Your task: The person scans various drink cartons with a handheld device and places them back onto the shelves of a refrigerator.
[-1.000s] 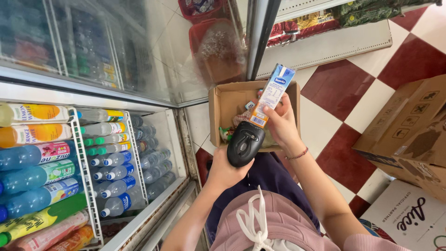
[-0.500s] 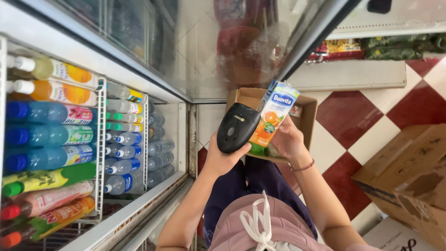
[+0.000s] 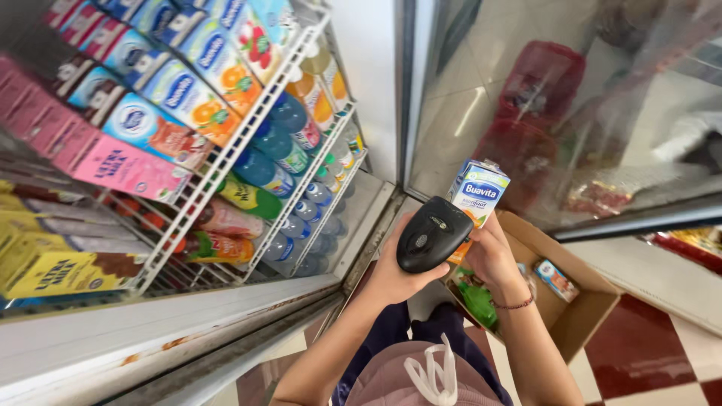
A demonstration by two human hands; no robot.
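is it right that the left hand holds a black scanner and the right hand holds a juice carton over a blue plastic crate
Not quite. In the head view the left hand does hold the black scanner and the right hand the juice carton, but below them is an open brown cardboard box, not a blue plastic crate.

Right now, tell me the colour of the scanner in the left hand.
Black, seen in the head view: the scanner is gripped by the left hand.
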